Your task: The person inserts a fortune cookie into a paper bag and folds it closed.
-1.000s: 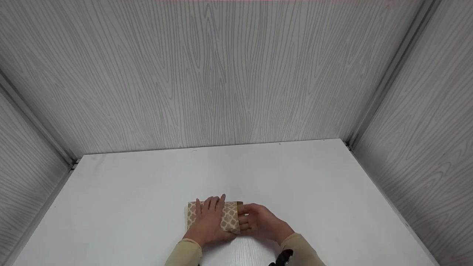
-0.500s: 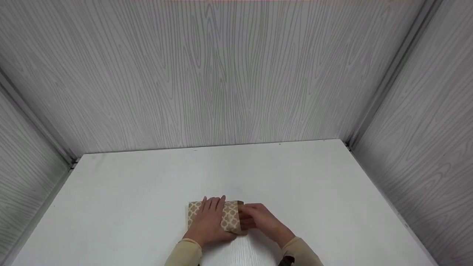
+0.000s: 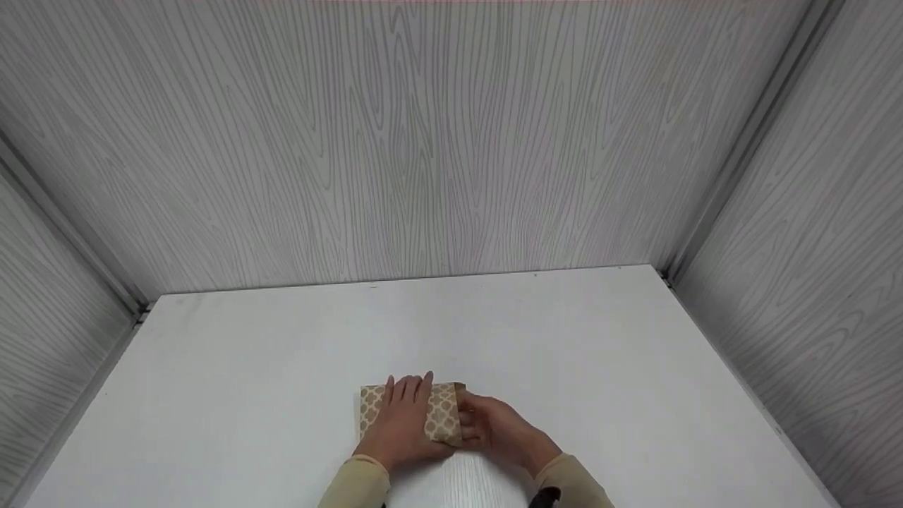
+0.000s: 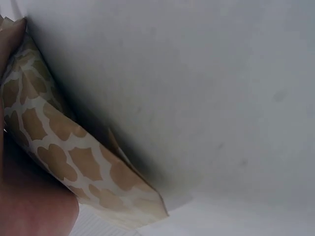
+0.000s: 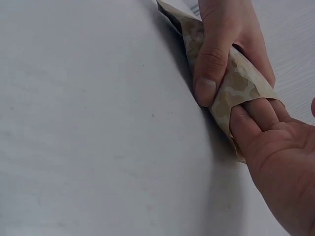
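A small paper bag (image 3: 443, 415), tan with a pale lattice pattern, lies sideways low in the middle of the head view. My left hand (image 3: 401, 429) grips it from above, with fingers across the top face and the thumb along the near edge. Fingers of my right hand (image 3: 504, 432) reach into the bag's mouth at its right end. In the right wrist view those fingertips are hidden inside the paper bag (image 5: 241, 81), and the right hand (image 5: 285, 152) looks extended. The left wrist view shows the bag's far end (image 4: 88, 162) lifted slightly off the surface.
The white tabletop (image 3: 282, 353) spreads around both hands. A grey wood-grain panel (image 3: 423, 155) stands behind it, with side panels at the left (image 3: 49, 339) and right (image 3: 811, 282).
The right hand's fingers slid further into the bag's mouth, then drew back a little and turned. The left hand's fingers moved closer together on the bag, which stayed almost in place.
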`<state>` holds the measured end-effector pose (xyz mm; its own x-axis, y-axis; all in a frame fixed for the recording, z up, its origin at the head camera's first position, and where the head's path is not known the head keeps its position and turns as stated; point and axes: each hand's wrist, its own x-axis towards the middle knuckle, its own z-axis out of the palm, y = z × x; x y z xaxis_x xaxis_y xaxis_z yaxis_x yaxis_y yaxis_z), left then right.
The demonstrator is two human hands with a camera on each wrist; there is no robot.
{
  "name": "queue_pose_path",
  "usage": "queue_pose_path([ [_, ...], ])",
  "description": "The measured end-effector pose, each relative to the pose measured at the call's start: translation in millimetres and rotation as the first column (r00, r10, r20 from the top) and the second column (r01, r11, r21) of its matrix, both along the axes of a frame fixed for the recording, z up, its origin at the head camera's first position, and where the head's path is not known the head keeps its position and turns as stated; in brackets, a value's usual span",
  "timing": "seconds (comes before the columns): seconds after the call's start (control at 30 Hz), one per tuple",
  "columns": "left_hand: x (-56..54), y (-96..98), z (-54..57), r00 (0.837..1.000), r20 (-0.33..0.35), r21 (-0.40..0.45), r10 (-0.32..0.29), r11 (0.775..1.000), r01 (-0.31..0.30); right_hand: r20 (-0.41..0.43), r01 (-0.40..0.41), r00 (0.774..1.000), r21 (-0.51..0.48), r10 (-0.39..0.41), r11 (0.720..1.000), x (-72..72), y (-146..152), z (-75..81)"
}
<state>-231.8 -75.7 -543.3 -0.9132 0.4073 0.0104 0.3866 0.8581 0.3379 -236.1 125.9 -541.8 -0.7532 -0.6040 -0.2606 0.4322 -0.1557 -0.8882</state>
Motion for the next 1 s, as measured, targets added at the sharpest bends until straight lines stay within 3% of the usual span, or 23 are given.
queue_pose_path([
  [0.17, 0.9, -0.3, -0.1, 1.000, 0.006, 0.008, 0.005, 1.000, -0.005, -0.070, 0.027, 0.997, 0.045, -0.024, 0.999, -0.7, 3.7, 0.0],
  [0.33, 0.6, -0.4, 1.0, 1.000, -0.009, -0.004, 0.009, 1.000, -0.009, -0.178, 0.177, 0.972, 0.138, -0.151, 0.974, -0.9, 10.0, 5.5],
  [0.4, 0.2, -0.8, 1.2, 1.000, -0.021, -0.013, 0.014, 1.000, -0.015, -0.239, 0.255, 0.947, 0.166, -0.212, 0.952, -0.3, 12.1, 8.3],
  [0.57, -1.8, -3.4, 1.0, 0.996, -0.067, -0.024, 0.064, 0.998, -0.065, -0.414, 0.468, 0.837, 0.207, -0.357, 0.859, 5.9, 13.1, 14.9],
  [0.63, -1.9, -3.9, 1.3, 0.992, -0.080, -0.011, 0.095, 0.995, -0.096, -0.446, 0.512, 0.811, 0.226, -0.379, 0.829, 9.4, 12.6, 16.0],
  [0.7, -1.1, -3.5, 2.9, 0.988, -0.087, 0.009, 0.129, 0.992, -0.128, -0.441, 0.521, 0.812, 0.250, -0.383, 0.816, 12.4, 12.0, 16.0],
  [0.77, -0.2, -1.8, 5.8, 0.982, -0.098, 0.032, 0.162, 0.987, -0.159, -0.419, 0.500, 0.831, 0.272, -0.367, 0.822, 15.0, 11.3, 15.3],
  [0.9, 1.4, 5.3, 13.3, 0.964, -0.132, 0.058, 0.230, 0.973, -0.224, -0.369, 0.412, 0.881, 0.289, -0.297, 0.864, 19.7, 9.2, 15.4],
  [1.0, 4.2, 13.6, 19.0, 0.943, -0.170, 0.089, 0.287, 0.957, -0.275, -0.353, 0.356, 0.899, 0.245, -0.259, 0.902, 22.7, 7.2, 16.5],
])
